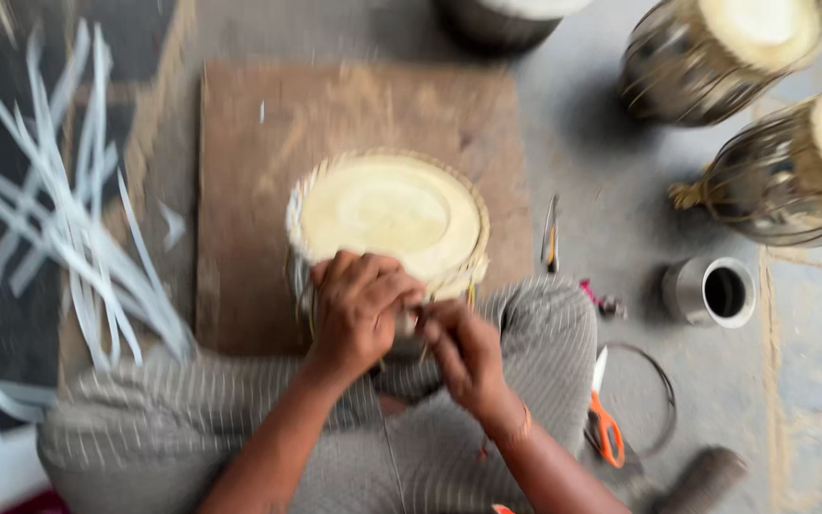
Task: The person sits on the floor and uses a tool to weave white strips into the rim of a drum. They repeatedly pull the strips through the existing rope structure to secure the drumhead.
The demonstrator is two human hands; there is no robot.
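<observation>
**Drum on the board, tools to the right**

A drum [389, 214] stood on a wooden board [268, 124], just ahead of the person's knees. The left hand [359, 309] and right hand [463, 352] met at its near edge. Loose strips [68, 228] lay left of the board. Right of it lay a cup [713, 291], scissors [605, 419] and two more drums [715, 52].

White strips [68, 219], scissors [605, 419], steel cup [711, 291].
</observation>
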